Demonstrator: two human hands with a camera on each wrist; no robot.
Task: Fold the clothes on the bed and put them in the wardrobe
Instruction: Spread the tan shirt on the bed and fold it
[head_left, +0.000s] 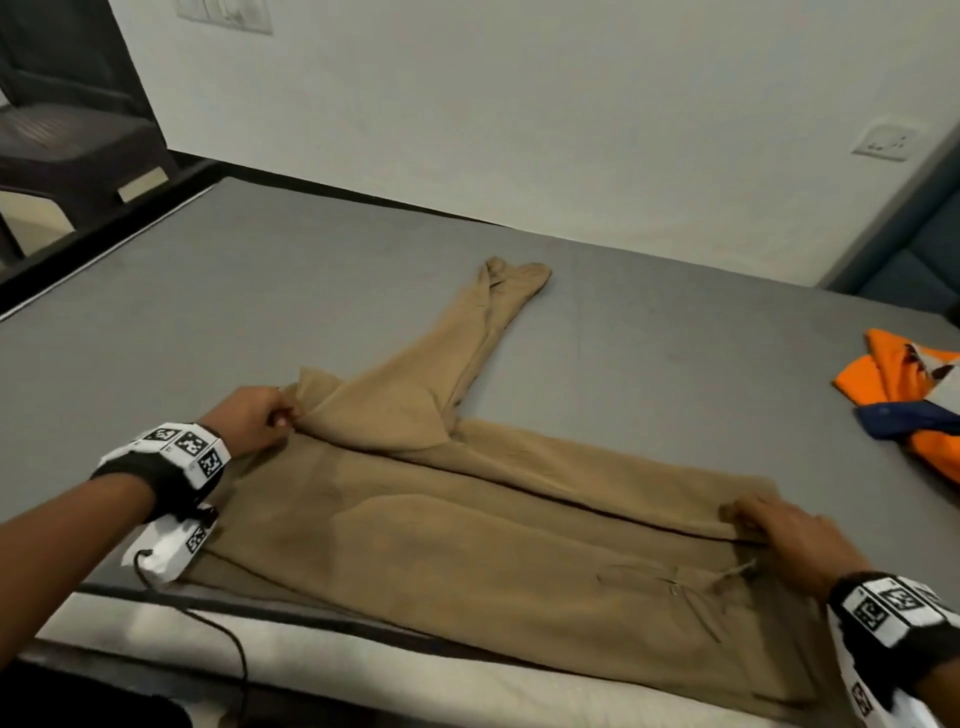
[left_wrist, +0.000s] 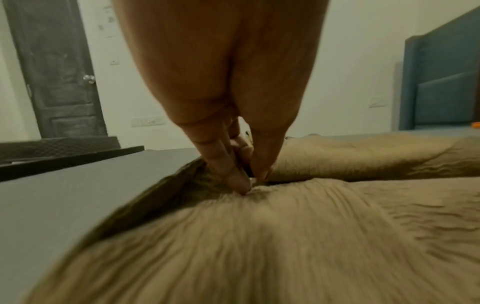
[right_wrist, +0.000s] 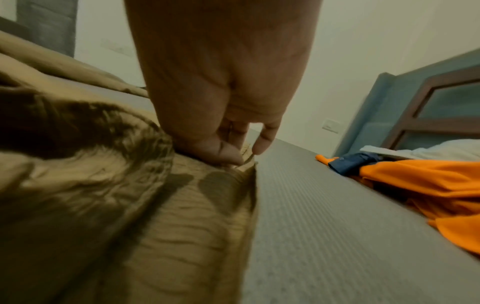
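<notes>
Left hand (head_left: 254, 418) pinches the trousers (head_left: 467, 545) at the fold, right hand (head_left: 795, 535) pinches the waistband; best lift both evenly, edges aligned.

The orange garment (head_left: 914, 410) is cut off by the right edge; near tan trousers (left_wrist: 259, 246) blur in both wrist views.

Tan trousers (head_left: 467, 545) lie flat across the bed (head_left: 208, 291), 1 leg angled away toward the wall.
</notes>
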